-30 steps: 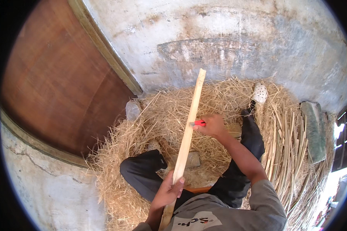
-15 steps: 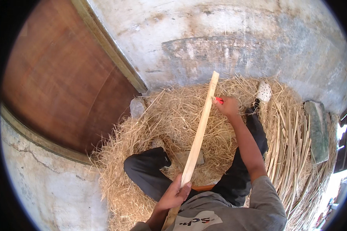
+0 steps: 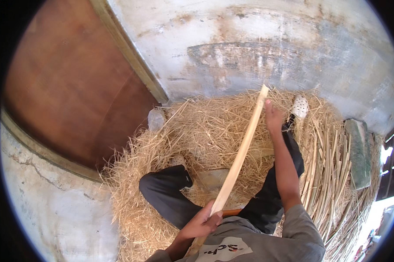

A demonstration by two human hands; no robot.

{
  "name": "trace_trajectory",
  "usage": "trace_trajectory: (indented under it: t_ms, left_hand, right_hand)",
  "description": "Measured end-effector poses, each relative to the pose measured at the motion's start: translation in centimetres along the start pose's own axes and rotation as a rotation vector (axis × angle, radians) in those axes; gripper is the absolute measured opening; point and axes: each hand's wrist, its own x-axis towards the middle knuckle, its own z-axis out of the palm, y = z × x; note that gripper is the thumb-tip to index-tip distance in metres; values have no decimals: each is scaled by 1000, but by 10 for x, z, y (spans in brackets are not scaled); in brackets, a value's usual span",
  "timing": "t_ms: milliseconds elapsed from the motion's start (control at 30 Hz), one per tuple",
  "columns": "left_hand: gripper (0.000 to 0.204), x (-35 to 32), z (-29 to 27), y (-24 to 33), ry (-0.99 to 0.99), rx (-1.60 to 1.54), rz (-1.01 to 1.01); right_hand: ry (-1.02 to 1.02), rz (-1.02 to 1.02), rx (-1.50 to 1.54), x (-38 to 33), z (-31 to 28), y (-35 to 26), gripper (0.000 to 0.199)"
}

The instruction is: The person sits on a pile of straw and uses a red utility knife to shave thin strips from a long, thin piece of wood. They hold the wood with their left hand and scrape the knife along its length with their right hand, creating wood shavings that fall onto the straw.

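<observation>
Over a thick bed of straw (image 3: 192, 129), one seated person has a long pale strip (image 3: 240, 159) slanting up before the body, with the two hands well apart.

At the far left I see a brown panel (image 3: 79, 87) in its frame, then a clear plastic bag (image 3: 156, 119) beside the straw. Next comes the left hand (image 3: 201, 222), clamped around the lower part of the strip, close to the grey shirt (image 3: 267, 242). Further right, the right hand (image 3: 274, 118) is at the strip's upper end, its fingertips just beside the edge; whether it grips something, I cannot tell. Beyond it are a white shoe (image 3: 300, 107) with dark holes, thin dry sticks (image 3: 330, 161) and a grey-green slab (image 3: 358, 153).
</observation>
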Motion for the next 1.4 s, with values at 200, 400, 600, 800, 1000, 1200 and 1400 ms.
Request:
trace_trajectory:
  t_ms: [200,400,600,800,1000,1200,1400]
  left_hand:
    - [45,12,-7,4,104,-246,116]
    - [56,17,-14,12,97,-190,115]
    - [59,19,-8,7,255,140,147]
    - [61,10,1,13,307,424,150]
    - [66,14,-3,19,386,635,151]
    - [72,18,-2,20,374,636,157]
    - [71,12,1,15,358,625,156]
  right_hand:
    - [-285,-382,-38,-52,-1,-34,58]
    - [-376,-749,-151,-83,9,-55,56]
    - [-376,-827,-212,-90,18,-57,63]
    - [-395,-544,-354,-66,26,-45,71]
    - [-415,-704,-192,-87,39,-47,70]
    - [-369,-674,-204,-72,54,-26,72]
    - [-322,-401,-361,-41,54,-14,79]
